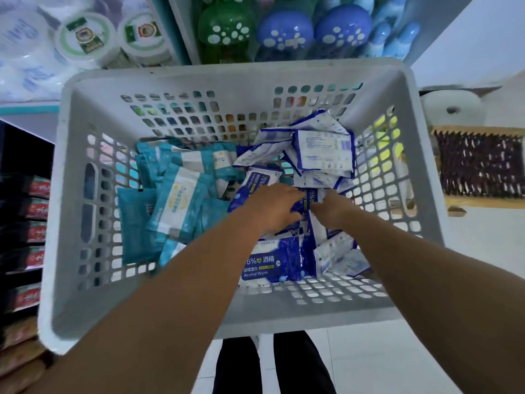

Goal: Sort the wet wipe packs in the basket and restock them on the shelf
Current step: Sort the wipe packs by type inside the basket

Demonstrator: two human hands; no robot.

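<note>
The blue alcohol wipe packs point(298, 194) lie heaped on the right of the grey basket point(199, 78), teal packs point(176, 200) on the left — seemingly sorted by colour. Left hand point(274, 207) and right hand point(331, 207) both reach into the blue heap; fingers curl among the packs, though whether either actually grips one — I cannot tell.

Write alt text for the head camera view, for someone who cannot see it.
Both hands, left hand and right hand, reach into a grey basket and handle the dark blue alcohol wipe packs piled on its right side. Teal wipe packs fill its left side.
</note>
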